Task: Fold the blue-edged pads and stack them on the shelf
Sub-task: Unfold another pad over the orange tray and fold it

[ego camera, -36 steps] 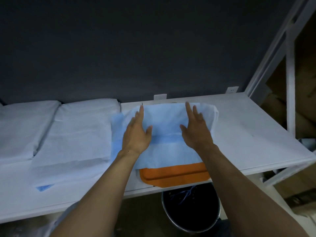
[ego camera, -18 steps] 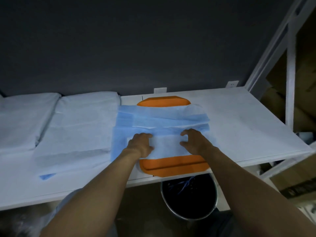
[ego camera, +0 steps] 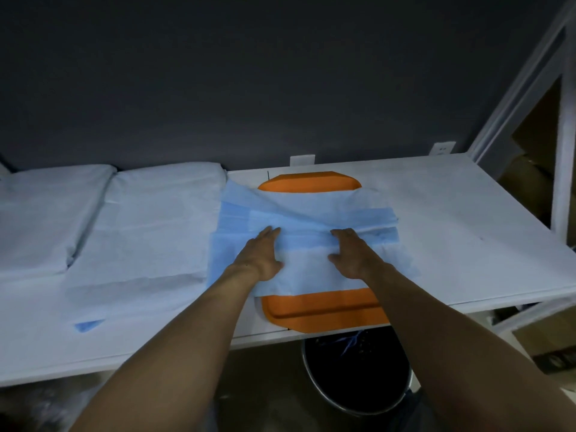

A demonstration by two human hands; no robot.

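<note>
A blue-edged pad [ego camera: 307, 269], white in its middle, lies folded across an orange tray [ego camera: 324, 310] on the white shelf [ego camera: 467, 232]. The tray's far end and near end show past the pad. My left hand [ego camera: 261, 257] rests flat on the pad's left part, fingers straight and pointing away from me. On the right part my right hand [ego camera: 352, 254] presses down, its fingertips at a crease running across the pad. Neither hand grips anything.
Two stacks of folded pads [ego camera: 162, 219] [ego camera: 40, 219] sit on the shelf's left. A black bin [ego camera: 355, 375] stands under the shelf's front edge. White shelf posts [ego camera: 561, 151] and cardboard boxes [ego camera: 530, 338] are at the right.
The hands drew the pad's far edge toward me, uncovering the tray's far end. Fingers that were curled half a second ago now lie flat, a little farther forward on the fold.
</note>
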